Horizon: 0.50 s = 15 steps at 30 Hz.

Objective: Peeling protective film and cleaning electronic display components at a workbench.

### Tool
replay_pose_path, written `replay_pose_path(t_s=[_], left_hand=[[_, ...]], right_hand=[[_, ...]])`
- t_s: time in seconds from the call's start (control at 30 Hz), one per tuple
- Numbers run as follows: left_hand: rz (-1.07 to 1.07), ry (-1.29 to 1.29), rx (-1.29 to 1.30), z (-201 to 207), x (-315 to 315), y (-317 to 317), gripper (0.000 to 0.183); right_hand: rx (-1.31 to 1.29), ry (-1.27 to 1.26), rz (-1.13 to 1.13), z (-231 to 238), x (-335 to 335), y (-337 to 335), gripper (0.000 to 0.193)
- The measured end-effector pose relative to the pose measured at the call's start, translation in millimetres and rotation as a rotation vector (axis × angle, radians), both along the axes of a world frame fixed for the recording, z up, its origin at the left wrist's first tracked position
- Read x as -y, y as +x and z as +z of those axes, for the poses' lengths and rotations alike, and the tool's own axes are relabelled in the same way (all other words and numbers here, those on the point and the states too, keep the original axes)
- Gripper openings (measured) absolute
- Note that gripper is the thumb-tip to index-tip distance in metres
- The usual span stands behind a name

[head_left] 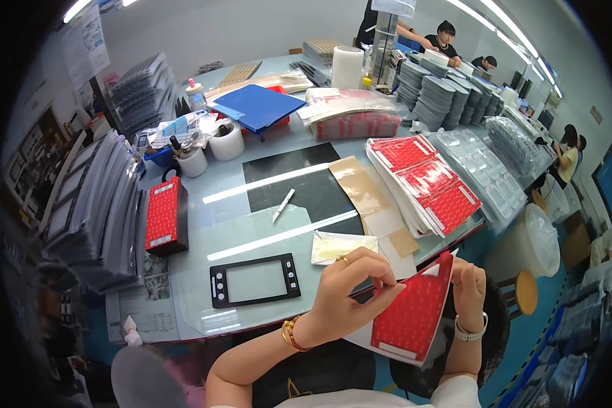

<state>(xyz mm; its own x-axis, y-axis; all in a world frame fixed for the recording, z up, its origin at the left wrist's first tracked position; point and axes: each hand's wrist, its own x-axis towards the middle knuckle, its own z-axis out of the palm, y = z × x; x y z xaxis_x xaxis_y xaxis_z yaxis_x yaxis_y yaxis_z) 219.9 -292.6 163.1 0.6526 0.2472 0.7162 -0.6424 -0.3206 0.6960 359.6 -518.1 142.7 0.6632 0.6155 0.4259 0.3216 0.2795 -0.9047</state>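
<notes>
Pinching the upper left edge of a red patterned paper sheet with white margins (411, 316), the left hand (347, 289) has its thumb and forefinger tips pressed together; the right hand (469, 285), fingers bent, grips the upper right edge, its exact hold partly hidden. The sheet is tilted in the air at the near right edge of the pale table (217, 183). Just beyond the left hand lies a flat, pale yellow-and-white packet (345, 248); to the left is a black rectangular frame with a clear window (255, 281). Farther off, a slim white cutter (283, 206) rests near a glossy black sheet (279, 183). A pile of red-and-white printed sheets (425, 183) sits at the right, a red box with black sides (165, 214) at the left, and a flat blue folder (260, 107) at the far side.
</notes>
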Motion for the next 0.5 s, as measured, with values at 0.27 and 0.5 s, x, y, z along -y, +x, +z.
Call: replay_pose_path(t_s=[0.27,0.5], left_hand=[[0.046,0.064,0.147,4.4,8.5,-1.0,0.026],[-0.018,-0.035,0.224,9.5,11.8,4.1,0.032]], right_hand=[[-0.282,0.144,-0.566,-63.4,25.1,18.0,0.040],[-0.521,0.304,-0.728,-142.7,87.0,60.8,0.028]])
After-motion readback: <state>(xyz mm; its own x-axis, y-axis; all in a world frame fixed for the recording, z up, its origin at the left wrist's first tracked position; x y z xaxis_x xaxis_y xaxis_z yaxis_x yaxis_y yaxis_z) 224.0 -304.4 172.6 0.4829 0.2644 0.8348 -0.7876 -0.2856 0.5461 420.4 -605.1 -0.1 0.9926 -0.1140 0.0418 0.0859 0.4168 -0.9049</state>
